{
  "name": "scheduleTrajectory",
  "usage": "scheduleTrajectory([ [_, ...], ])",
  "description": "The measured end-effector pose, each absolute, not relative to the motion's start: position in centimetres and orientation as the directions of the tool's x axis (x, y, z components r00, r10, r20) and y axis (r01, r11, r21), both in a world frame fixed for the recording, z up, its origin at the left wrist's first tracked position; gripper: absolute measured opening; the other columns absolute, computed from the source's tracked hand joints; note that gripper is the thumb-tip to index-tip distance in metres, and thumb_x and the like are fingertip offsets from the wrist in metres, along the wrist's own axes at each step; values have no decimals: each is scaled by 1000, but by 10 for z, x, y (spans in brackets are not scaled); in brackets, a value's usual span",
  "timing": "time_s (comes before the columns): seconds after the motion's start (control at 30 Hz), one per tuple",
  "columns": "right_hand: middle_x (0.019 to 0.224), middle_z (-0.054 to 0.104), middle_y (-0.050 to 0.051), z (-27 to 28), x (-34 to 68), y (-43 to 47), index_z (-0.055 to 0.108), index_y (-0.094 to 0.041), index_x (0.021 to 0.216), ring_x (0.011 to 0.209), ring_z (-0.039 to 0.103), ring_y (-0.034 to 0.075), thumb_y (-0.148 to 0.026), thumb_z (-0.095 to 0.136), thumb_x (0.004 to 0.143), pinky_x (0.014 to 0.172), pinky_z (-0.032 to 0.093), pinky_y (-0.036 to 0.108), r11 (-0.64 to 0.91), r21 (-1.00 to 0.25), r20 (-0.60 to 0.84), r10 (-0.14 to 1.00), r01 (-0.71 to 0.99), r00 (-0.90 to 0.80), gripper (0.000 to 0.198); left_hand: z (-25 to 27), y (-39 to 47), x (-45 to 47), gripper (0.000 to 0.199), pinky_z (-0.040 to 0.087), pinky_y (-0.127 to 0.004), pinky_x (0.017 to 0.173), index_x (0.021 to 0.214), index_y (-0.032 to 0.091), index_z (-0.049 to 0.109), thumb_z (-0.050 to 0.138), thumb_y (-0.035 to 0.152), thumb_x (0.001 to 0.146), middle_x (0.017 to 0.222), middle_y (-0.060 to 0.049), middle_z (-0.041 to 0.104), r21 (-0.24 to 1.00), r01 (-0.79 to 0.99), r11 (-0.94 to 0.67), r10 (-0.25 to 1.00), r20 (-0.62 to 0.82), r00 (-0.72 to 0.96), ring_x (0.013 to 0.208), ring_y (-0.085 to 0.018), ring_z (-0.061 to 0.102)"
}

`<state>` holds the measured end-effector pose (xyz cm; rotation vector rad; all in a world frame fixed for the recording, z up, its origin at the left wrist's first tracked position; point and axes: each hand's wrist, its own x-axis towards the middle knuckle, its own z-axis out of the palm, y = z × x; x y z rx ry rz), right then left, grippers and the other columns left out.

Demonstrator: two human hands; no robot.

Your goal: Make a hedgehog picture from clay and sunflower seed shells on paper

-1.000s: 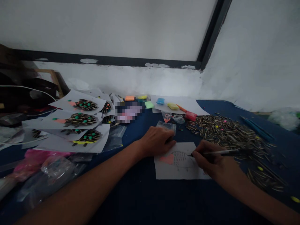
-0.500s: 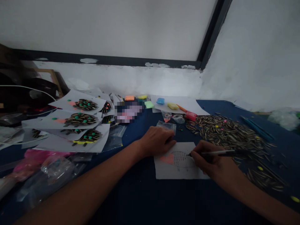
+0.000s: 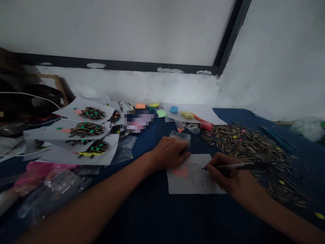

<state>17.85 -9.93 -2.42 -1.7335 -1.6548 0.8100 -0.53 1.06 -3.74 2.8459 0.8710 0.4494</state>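
Head view: blue table [image 3: 157, 217], dim light.
Pen [image 3: 237, 166]: pinched in the right hand [image 3: 228, 178]; long axis near level, tip pointing left, on the drawing.
Paper sheet [image 3: 193, 184]: lies flat between both hands.
Left hand [image 3: 170, 152]: palm down, pressing the sheet's upper left corner.
Seeds [image 3: 251, 144]: piled just right.

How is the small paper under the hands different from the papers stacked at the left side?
The small paper lies alone and flat between the left hand and right hand; the stacked papers overlap. The small paper shows only a drawn outline with a pink patch; the stacked papers carry dark seed shapes with green dots. The pen touches only the small paper. Both are white.
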Motion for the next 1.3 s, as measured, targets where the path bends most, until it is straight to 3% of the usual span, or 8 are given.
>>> scheduleTrajectory([
  [0.57,52,43,-5,-22,179,-101,48,-23,64,44,42,11,-41,53,80,40,29,24,-36,-778,-12,999,628,42,25,-40,13,-6,21,34,-28,57,75,19,53,48,35,87,75,-1,64,214,509,-834,551,281,785,67,-16,57],
  [0.77,47,38,-6,-19,179,-100,46,-23,60,40,35,9,-42,54,75,37,27,22,-47,-798,-5,997,600,71,26,-40,13,-6,21,34,-27,57,77,18,54,48,35,87,76,-1,65,209,504,-838,545,276,792,69,-17,58],
  [1.13,43,44,-5,-13,179,-100,48,-24,59,38,43,10,-45,54,71,37,32,22,-131,-792,-55,988,597,144,26,-41,13,-6,20,22,-27,52,73,18,51,50,33,86,72,0,62,224,498,-838,545,300,783,63,-13,54],
  [1.3,43,46,-5,-15,183,-102,48,-24,59,37,44,11,-46,55,72,37,34,23,-103,-799,-30,991,593,132,26,-41,13,-6,21,24,-27,53,73,18,51,49,34,87,73,0,62,221,501,-837,547,288,786,63,-14,53],
])
